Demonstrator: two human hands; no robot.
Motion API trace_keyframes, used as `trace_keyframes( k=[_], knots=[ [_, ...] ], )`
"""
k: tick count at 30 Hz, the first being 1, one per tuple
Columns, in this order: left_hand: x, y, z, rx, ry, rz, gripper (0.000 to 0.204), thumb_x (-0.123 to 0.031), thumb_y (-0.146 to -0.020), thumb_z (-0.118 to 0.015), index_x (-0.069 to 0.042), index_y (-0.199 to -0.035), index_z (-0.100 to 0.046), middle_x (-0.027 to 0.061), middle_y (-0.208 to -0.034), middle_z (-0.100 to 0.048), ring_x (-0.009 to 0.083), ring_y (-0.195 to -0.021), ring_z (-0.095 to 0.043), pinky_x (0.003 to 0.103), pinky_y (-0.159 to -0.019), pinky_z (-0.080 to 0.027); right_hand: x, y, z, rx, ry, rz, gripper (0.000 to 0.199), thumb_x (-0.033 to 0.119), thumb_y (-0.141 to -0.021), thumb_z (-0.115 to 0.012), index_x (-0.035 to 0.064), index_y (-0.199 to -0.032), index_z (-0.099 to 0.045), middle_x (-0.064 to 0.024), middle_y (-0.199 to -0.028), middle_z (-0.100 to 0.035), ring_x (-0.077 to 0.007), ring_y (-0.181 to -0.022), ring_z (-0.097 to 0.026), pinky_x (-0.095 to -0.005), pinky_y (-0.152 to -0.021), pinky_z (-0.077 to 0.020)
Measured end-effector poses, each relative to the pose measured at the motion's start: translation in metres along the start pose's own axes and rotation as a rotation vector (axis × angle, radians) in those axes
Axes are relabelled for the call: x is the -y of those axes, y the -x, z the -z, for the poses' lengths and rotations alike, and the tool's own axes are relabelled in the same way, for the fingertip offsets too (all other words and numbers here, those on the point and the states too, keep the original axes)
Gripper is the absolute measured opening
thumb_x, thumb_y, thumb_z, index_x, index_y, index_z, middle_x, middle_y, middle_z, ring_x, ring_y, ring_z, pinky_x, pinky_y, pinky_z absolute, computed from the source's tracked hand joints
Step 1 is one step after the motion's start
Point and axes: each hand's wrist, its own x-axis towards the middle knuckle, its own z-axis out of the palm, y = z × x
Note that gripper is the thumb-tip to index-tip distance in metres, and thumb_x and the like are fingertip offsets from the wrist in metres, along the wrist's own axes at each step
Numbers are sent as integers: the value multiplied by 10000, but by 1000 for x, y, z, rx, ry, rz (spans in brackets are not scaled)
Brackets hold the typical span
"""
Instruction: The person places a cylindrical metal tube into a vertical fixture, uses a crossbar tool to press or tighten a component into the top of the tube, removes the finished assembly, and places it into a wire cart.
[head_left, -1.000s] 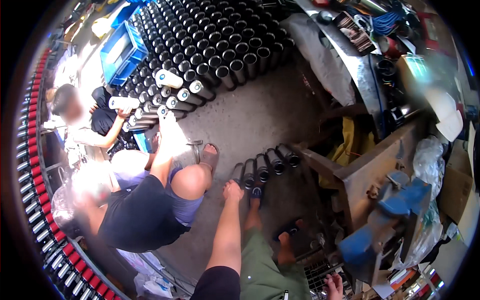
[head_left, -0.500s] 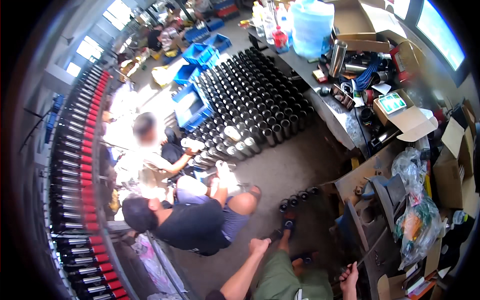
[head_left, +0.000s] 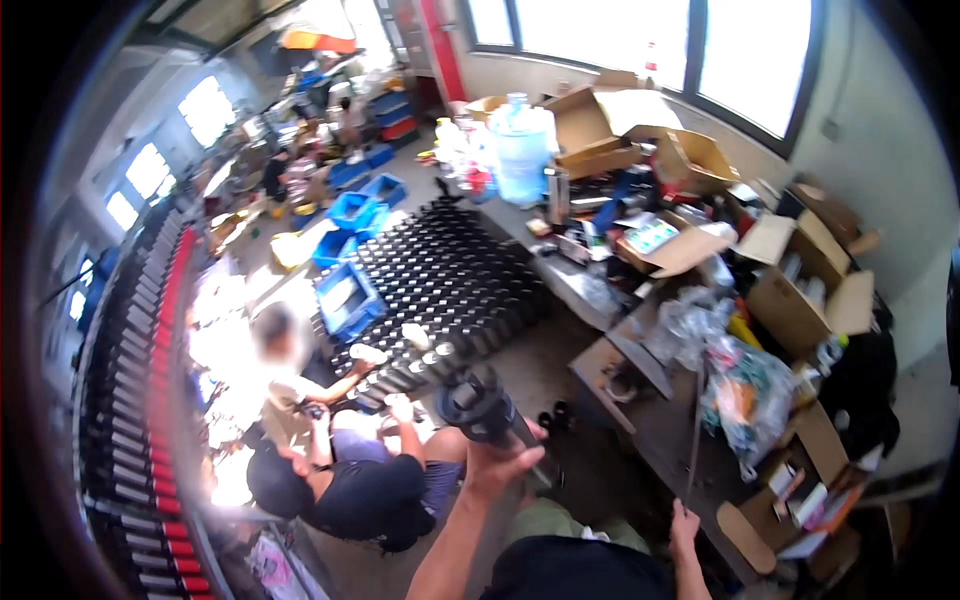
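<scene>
Left hand (head_left: pixel 497 462) grips a lifted dark metal cylinder (head_left: pixel 478 402); right hand (head_left: pixel 684 522) clasps a thin rod (head_left: pixel 692 440). Placing it needs aim.

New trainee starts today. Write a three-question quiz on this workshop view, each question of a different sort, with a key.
1. True or false: the left hand holds a dark cylinder lifted up towards the camera.
2. Multiple choice: what does the right hand grip? A) a blue crate B) a thin rod C) a cardboard box
3. Fill in: the two people sitting on the floor are next to rows of dark ______.

Key: 1 true; 2 B, the thin rod standing upright beside the workbench; 3 cylinders, laid out in a wide block on the floor.
</scene>
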Motion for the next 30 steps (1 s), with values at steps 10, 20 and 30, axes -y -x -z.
trace_keyframes(
  k=[10,20,30],
  knots=[
    [13,-207,-110,-2,111,-239,283,-45,-759,-839,-94,-800,-563,-83,-714,-501,49,-621,-445,224,-607,-357,-3,149,70,-234,392,18,583,545,-859,-695,-4,-675,-624,-206,-596,-577,-354,-592,-629,-454,-616,-476],
    [41,-291,-138,158,141,199,261,-92,-738,-853,-59,-915,-664,5,-813,-656,117,-693,-610,294,-623,-484,42,214,63,-330,275,195,515,382,-916,-710,-3,-625,-529,-130,-511,-438,-169,-467,-416,-385,-489,-367],
    [27,-251,-113,730,-43,19,680,39,-568,-812,-41,-1210,-601,62,-1110,-697,185,-1075,-643,341,-985,-484,93,225,78,-268,224,314,440,306,-907,-719,-18,-652,-568,-117,-509,-457,-157,-464,-442,-357,-484,-372]
  ],
)
